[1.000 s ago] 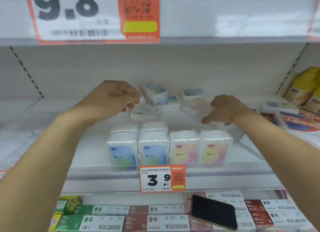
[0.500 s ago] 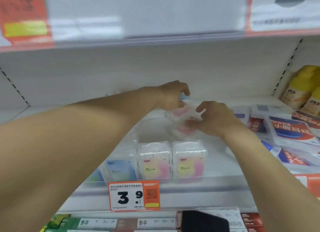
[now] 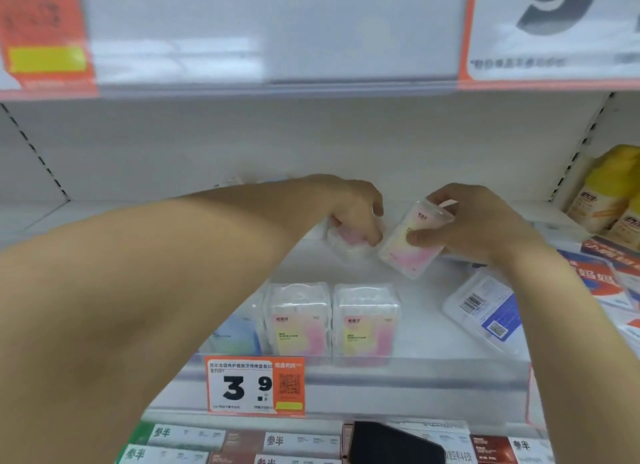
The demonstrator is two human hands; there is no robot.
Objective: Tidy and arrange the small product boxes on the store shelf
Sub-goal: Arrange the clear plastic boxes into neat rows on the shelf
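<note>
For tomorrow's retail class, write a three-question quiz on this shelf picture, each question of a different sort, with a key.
1. True or false: the right hand holds a pink box tilted.
2. What number shows on the front price tag? A 3.9 B 5.5 C 1.2
3. Fill in: the left hand grips a box at the ____ of the shelf.

Key: 1 true; 2 A; 3 back.
</note>
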